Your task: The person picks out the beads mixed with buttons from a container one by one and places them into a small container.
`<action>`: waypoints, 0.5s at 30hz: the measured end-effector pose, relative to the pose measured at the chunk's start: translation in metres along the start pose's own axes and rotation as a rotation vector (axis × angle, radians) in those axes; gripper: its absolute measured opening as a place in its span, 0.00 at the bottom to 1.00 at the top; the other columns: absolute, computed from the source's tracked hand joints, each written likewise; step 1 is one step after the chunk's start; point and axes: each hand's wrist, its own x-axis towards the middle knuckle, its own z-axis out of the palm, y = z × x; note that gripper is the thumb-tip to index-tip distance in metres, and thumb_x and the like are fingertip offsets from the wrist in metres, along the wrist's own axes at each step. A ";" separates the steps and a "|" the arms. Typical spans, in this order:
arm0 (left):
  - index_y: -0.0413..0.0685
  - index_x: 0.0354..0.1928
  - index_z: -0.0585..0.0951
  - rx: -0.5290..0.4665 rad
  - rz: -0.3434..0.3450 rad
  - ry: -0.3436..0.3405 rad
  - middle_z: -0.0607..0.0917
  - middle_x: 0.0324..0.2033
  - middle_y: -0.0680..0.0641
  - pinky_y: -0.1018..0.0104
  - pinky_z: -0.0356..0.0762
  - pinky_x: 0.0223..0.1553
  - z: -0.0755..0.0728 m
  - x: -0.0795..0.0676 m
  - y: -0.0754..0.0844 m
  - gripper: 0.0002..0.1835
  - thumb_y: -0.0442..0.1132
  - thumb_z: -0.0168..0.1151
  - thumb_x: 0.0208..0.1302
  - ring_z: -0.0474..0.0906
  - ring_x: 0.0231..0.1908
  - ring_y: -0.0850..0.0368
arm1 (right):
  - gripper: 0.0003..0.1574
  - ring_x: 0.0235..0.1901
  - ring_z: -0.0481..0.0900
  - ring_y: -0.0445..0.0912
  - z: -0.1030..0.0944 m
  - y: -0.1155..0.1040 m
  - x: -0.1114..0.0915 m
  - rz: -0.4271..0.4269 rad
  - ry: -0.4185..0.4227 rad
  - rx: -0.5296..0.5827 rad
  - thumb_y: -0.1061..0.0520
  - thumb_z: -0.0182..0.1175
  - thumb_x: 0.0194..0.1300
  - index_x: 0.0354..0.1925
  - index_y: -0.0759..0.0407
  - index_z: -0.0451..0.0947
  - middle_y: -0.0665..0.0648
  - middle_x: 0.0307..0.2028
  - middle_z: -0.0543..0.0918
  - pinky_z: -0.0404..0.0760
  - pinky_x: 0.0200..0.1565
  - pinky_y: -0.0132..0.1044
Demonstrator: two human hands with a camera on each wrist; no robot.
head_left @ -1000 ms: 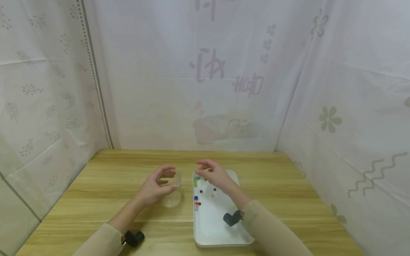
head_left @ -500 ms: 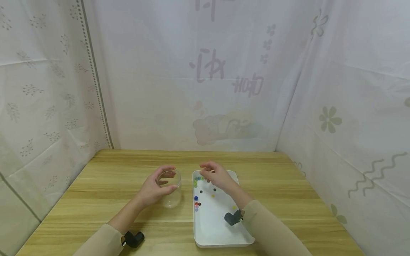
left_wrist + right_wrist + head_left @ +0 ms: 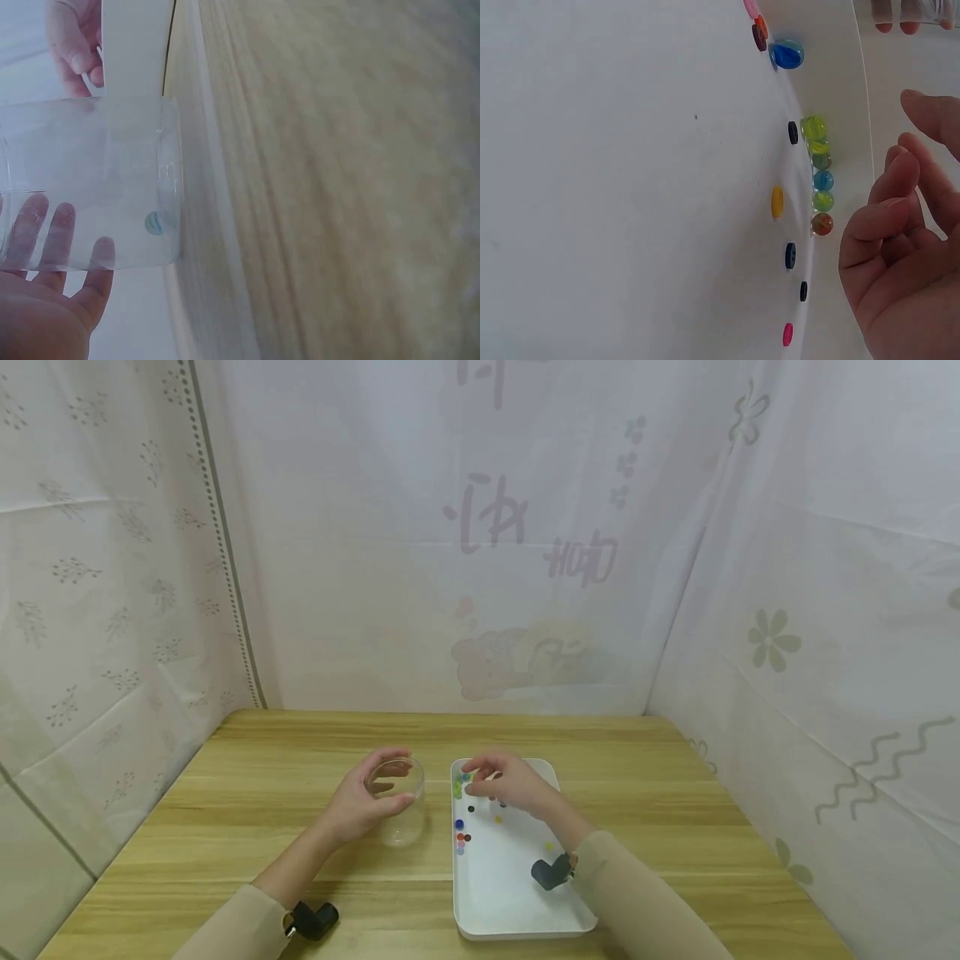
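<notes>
My left hand holds a clear cup upright on the table, thumb and fingers curled round its sides near the rim. Through its wall in the left wrist view, one bluish marble shows at the bottom. Over the far left part of a white tray hovers my right hand, fingers loosely bent, thumb apart and nothing between them. Close to its fingertips, several green, blue and reddish marbles line the tray's edge. A larger blue marble lies along the same side.
Small buttons are scattered in the tray, among them a yellow button, a black button and a pink button. Wooden tabletop surrounds the tray and cup. Pale printed curtains enclose the table's back and sides.
My right hand has come down and nearer from the tray's far edge, its fingertips now by the marbles in the far left corner. My left hand and the cup have stayed put.
</notes>
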 end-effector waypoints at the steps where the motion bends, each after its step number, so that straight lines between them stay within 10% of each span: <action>1: 0.47 0.73 0.75 0.000 0.000 -0.002 0.82 0.67 0.35 0.28 0.74 0.70 0.000 0.000 0.000 0.34 0.38 0.76 0.67 0.76 0.70 0.28 | 0.23 0.34 0.80 0.46 0.000 0.001 0.000 -0.006 -0.014 -0.003 0.48 0.76 0.69 0.60 0.50 0.87 0.52 0.43 0.86 0.79 0.33 0.37; 15: 0.43 0.74 0.73 0.020 -0.007 0.000 0.82 0.68 0.37 0.29 0.75 0.71 0.000 -0.001 0.000 0.36 0.38 0.76 0.68 0.78 0.70 0.33 | 0.22 0.29 0.77 0.44 0.001 0.002 -0.005 0.006 -0.127 -0.089 0.48 0.79 0.66 0.57 0.47 0.88 0.50 0.34 0.84 0.75 0.33 0.35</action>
